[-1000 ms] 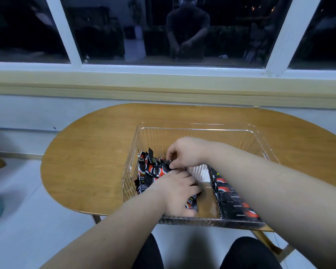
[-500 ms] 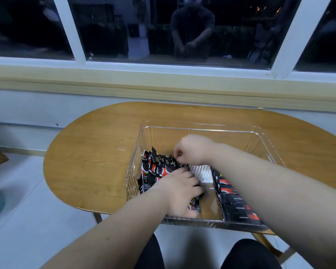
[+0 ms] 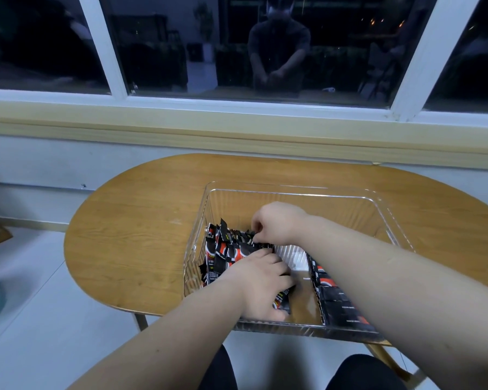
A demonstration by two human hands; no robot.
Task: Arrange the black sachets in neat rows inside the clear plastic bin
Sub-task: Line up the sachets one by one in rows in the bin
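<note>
Change: almost none in the last second; left hand (image 3: 261, 285) and right hand (image 3: 279, 222) stay on loose sachets (image 3: 226, 251), bunch slightly tighter.
Fingers: right pinch sachet tops at far end; left curl round near end.
Meaning: likely still squaring this bunch; row (image 3: 335, 299) at right already laid.
Edges: bunch against bin (image 3: 293, 190) left wall; bin's near wall at table (image 3: 141, 220) edge.
Room: bare strip mid-bin, far half open.

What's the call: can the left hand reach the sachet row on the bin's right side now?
Likely yes, at its near end: only bare bin floor separates the left hand from the sachet row. The right forearm crosses over the row's far end, and the left hand grips the loose pile.
</note>
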